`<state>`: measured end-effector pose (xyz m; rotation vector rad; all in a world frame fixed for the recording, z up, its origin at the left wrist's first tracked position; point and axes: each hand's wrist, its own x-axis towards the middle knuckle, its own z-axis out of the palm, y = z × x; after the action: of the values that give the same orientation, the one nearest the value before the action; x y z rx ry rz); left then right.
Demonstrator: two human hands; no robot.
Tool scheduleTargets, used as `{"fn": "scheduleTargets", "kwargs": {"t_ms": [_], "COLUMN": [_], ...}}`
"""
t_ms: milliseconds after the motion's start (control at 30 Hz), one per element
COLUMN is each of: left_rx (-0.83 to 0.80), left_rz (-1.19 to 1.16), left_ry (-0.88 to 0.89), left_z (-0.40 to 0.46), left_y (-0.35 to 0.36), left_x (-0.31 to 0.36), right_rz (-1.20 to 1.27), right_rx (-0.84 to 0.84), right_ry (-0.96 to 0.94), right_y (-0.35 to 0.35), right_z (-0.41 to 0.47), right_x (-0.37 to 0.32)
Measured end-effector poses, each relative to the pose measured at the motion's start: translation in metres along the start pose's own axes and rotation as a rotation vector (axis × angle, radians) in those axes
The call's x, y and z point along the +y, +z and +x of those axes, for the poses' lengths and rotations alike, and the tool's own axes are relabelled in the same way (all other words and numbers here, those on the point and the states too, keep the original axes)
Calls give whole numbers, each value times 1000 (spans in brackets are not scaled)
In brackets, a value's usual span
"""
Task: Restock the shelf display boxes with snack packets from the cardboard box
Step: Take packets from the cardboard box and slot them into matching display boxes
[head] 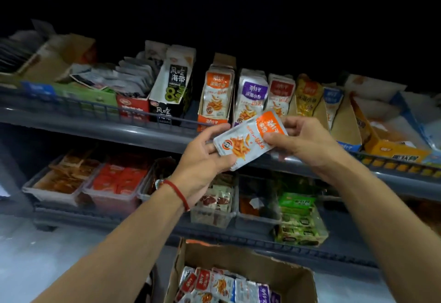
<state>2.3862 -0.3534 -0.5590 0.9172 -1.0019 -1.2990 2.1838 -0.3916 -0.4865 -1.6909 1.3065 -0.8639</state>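
Both the left hand (202,157) and right hand (303,140) pinched an orange snack packet (248,140) before the orange display box (216,95).

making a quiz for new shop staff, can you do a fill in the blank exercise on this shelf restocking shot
1. Both the left hand and the right hand hold one silver snack packet with an ____ top.
2. The red string bracelet sits on the ____ wrist.
3. The open brown cardboard box of packets lies ____ the hands in the picture.
4. On the upper shelf, the purple-topped packets stand directly to the ____ of the orange display box.

Missing words: orange; left; below; right
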Motion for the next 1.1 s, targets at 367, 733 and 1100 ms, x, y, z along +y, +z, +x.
{"fn": "scheduleTargets", "kwargs": {"t_ms": [367, 733, 1100], "left_rx": [357, 226, 173], "left_rz": [1152, 1365, 1378], "left_ry": [553, 436, 445], "left_z": [26, 28, 26], "left_y": [-13, -9, -8], "left_x": [3, 2, -1], "right_rz": [-696, -981, -1161], "right_rx": [199, 53, 200], "right_ry": [-451, -395, -389], "right_y": [14, 54, 76], "right_z": [106, 159, 156], "right_x": [-98, -92, -63]}}
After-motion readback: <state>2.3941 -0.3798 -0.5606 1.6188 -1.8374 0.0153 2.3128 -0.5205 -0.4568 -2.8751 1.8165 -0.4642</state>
